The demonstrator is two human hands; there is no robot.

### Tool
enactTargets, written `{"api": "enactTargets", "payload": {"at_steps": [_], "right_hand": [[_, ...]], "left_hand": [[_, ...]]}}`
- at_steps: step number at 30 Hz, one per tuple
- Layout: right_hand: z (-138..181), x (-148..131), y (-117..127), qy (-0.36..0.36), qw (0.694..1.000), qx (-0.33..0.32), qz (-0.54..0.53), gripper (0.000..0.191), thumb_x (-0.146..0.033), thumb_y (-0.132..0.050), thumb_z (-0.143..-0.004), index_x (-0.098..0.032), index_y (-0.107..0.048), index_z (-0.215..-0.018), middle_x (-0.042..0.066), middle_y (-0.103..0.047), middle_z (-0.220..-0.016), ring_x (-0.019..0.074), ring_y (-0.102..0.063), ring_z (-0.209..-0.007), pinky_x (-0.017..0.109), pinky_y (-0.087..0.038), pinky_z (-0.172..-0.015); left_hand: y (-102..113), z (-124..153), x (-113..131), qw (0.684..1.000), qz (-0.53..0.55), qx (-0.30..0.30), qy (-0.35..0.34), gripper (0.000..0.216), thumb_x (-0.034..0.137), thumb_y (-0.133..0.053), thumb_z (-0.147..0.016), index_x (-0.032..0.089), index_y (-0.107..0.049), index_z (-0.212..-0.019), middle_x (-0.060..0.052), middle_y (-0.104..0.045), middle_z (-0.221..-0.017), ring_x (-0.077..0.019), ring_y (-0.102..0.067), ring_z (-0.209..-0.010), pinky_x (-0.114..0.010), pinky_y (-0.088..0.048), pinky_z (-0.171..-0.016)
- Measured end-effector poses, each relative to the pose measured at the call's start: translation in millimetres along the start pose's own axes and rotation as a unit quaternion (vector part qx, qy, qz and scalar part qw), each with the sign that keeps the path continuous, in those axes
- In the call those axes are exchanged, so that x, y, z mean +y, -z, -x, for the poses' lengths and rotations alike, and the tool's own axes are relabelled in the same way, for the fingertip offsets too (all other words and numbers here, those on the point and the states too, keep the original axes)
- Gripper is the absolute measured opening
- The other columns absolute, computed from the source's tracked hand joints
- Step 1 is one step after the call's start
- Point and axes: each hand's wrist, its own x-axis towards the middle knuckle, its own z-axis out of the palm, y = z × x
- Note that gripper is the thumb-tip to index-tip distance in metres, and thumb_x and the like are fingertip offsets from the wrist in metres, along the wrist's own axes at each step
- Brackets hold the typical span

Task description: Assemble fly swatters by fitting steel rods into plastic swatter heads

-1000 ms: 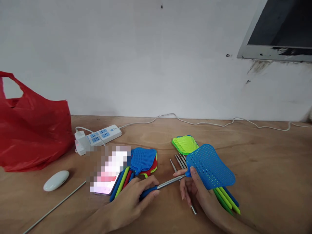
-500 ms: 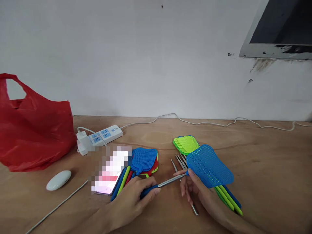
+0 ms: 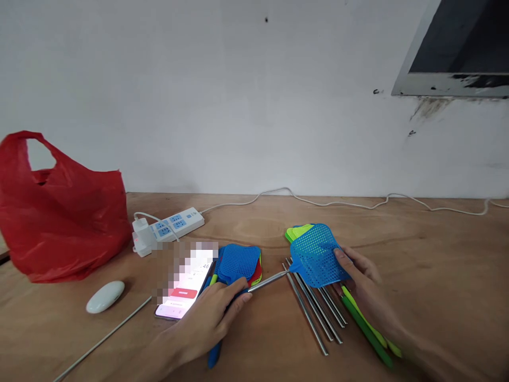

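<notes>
Left grip (image 3: 210, 315) on mostly hidden handle (image 3: 238, 294), right hand (image 3: 368, 278) perhaps pinching mesh (image 3: 316, 252)

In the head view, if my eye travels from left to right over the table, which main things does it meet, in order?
Red plastic bag → white power strip → pile of mesh swatter heads → mesh head of the held blue swatter → right hand.

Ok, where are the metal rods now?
In the head view, the metal rods lie right of centre, just left of the green handle, partly hidden by the held blue swatter.
</notes>
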Motion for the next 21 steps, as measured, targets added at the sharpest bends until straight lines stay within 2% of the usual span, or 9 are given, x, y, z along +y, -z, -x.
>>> {"api": "enactTargets", "payload": {"at_steps": [2,4,7,9,12,14,16,18,21], "right_hand": [[-1,-4,7,0.012,0.999,-0.011,0.045,0.041,-0.052,-0.083,-0.067,-0.022,-0.072,-0.092,0.001,-0.069,-0.073,0.0187,-0.061,-0.063,0.027,-0.05,-0.05],[-1,-8,17,0.032,0.994,-0.053,0.085,0.04,-0.05,-0.082,-0.069,-0.024,-0.072,-0.097,0.003,-0.073,-0.084,0.0228,-0.066,-0.079,0.032,-0.056,-0.068],[-1,-12,30,0.066,0.975,-0.158,0.138,0.025,-0.046,-0.077,-0.078,-0.025,-0.073,-0.091,0.006,-0.074,-0.092,0.0262,-0.067,-0.089,0.039,-0.055,-0.081],[-1,-13,36,0.115,0.959,-0.196,0.171,0.02,-0.044,-0.074,-0.08,-0.024,-0.075,-0.079,0.009,-0.073,-0.102,0.0302,-0.065,-0.098,0.043,-0.053,-0.085],[-3,-14,40,0.205,0.937,-0.182,0.216,0.022,-0.046,-0.073,-0.081,-0.027,-0.078,-0.071,0.01,-0.064,-0.127,0.035,-0.057,-0.118,0.048,-0.048,-0.095],[-5,-16,39,0.222,0.942,-0.141,0.211,0.021,-0.049,-0.071,-0.082,-0.03,-0.08,-0.082,0.007,-0.06,-0.134,0.0343,-0.052,-0.126,0.049,-0.043,-0.103],[-5,-21,38,0.16,0.968,-0.108,0.161,0.029,-0.054,-0.066,-0.083,-0.032,-0.078,-0.098,0.007,-0.064,-0.131,0.0327,-0.054,-0.125,0.049,-0.044,-0.103],[-4,-28,36,0.047,0.99,-0.102,0.089,0.041,-0.062,-0.061,-0.084,-0.031,-0.076,-0.107,0.009,-0.069,-0.125,0.0322,-0.063,-0.113,0.047,-0.053,-0.093],[1,-34,34,-0.092,0.986,-0.137,0.027,0.047,-0.061,-0.069,-0.078,-0.028,-0.074,-0.111,0.01,-0.076,-0.107,0.029,-0.072,-0.088,0.041,-0.059,-0.073]], "left_hand": [[3,2,-1,1.0,0.019,-0.006,0.0,0.043,0.052,-0.026,-0.104,0.025,-0.059,-0.103,-0.003,-0.065,-0.085,-0.0228,-0.059,-0.082,-0.033,-0.042,-0.074],[7,4,2,0.999,0.045,-0.029,0.001,0.045,0.054,-0.025,-0.103,0.024,-0.059,-0.096,-0.002,-0.063,-0.085,-0.0215,-0.058,-0.081,-0.032,-0.043,-0.076],[14,4,10,0.991,0.098,-0.088,0.009,0.048,0.057,-0.026,-0.102,0.022,-0.053,-0.082,0.0,-0.056,-0.078,-0.0188,-0.054,-0.076,-0.03,-0.043,-0.072],[17,2,15,0.98,0.146,-0.133,0.015,0.051,0.06,-0.026,-0.101,0.022,-0.046,-0.074,0.003,-0.047,-0.072,-0.0162,-0.048,-0.069,-0.027,-0.041,-0.066],[18,0,17,0.971,0.186,-0.149,0.022,0.052,0.063,-0.027,-0.1,0.022,-0.042,-0.072,0.005,-0.039,-0.07,-0.0143,-0.043,-0.066,-0.026,-0.039,-0.064],[16,0,14,0.975,0.181,-0.123,0.03,0.05,0.062,-0.028,-0.1,0.022,-0.047,-0.077,0.005,-0.039,-0.072,-0.0149,-0.044,-0.069,-0.027,-0.039,-0.066],[15,1,12,0.981,0.16,-0.103,0.037,0.049,0.06,-0.028,-0.101,0.022,-0.051,-0.082,0.004,-0.042,-0.073,-0.0163,-0.047,-0.072,-0.028,-0.04,-0.069],[14,3,11,0.987,0.131,-0.091,0.028,0.047,0.057,-0.028,-0.102,0.022,-0.054,-0.084,0.002,-0.048,-0.076,-0.0179,-0.05,-0.077,-0.029,-0.041,-0.073],[13,5,13,0.992,0.086,-0.091,0.001,0.043,0.052,-0.029,-0.103,0.023,-0.056,-0.086,0.0,-0.057,-0.081,-0.0196,-0.054,-0.08,-0.031,-0.041,-0.075]]}}
